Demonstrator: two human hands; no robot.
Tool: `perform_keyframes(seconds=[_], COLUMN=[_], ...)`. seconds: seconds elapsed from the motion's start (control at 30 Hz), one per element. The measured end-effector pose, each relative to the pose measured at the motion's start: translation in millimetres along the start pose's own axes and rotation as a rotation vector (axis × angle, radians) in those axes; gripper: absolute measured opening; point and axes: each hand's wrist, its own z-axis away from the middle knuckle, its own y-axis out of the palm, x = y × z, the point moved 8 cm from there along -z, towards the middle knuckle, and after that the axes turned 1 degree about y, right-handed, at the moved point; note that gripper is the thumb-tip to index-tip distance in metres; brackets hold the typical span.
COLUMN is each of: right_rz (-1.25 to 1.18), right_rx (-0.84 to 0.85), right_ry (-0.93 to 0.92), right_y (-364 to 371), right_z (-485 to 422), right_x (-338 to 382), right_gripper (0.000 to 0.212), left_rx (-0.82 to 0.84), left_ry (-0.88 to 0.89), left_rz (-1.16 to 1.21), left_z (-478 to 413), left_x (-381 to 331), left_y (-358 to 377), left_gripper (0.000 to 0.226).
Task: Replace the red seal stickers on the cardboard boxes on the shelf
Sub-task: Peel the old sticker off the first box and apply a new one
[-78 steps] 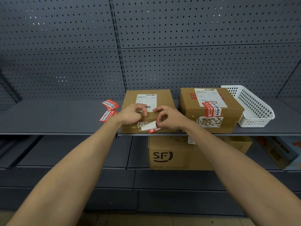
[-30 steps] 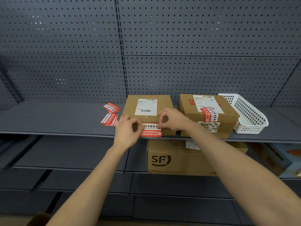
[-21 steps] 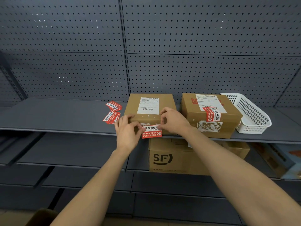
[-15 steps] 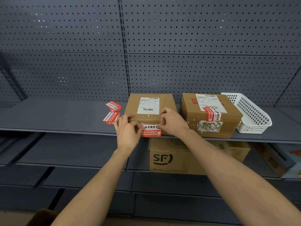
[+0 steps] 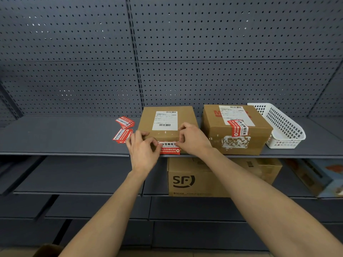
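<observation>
1. Sticker, red with white print, sits on the front face of the left box, right up at its top front edge. Fingers cover both its ends, so only the middle of the print shows.
2. Left hand pinches the sticker's left end, thumb on the front face, fingers curled over the box's top edge.
3. Right hand pinches the right end with its fingers curled. I cannot tell if the sticker is fully stuck down under them.
4. The left box stands at the front edge of the shelf. The print on its white label is too small to read.
5. The right box stands just beside it. Its own red seal runs over the top front edge, with a torn whitish patch below.
6. The white basket sits just right of that box, though contact is hard to judge. Inside, only white floor and mesh show.
7. Spare stickers lie in two small piles left of the left box, the nearer pile partly behind the left hand.
8. On the level below, the shelf cuts off the top of the SF box, and the right arm crosses it. A blue box is cut off at the frame's right edge.
</observation>
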Motion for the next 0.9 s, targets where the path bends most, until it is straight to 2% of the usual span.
perform_keyframes(seconds=[0.33, 0.43, 0.57, 0.73, 0.9], right_rz=[0.104, 0.116, 0.126, 0.080, 0.003], right_rx=[-0.059, -0.113, -0.147, -0.108, -0.049], right_ry=[-0.047, -0.015, 0.008, 0.005, -0.046], right_y=[2, 3, 7, 9, 1], right_z=[3, 3, 5, 4, 5], right_x=[4, 6, 8, -1, -10], right_gripper=[0.041, 0.046, 0.050, 0.045, 0.052], left_rx=[-0.029, -0.038, -0.054, -0.040, 0.024], left_ry=[0.002, -0.008, -0.026, -0.009, 0.035], left_rz=[-0.003, -0.020, -0.062, -0.030, 0.049], left_z=[3, 3, -1, -11, -26], left_x=[-6, -8, -7, -3, 6], left_y=[-6, -6, -8, -9, -12], left_gripper=[0.033, 0.044, 0.048, 0.055, 0.071])
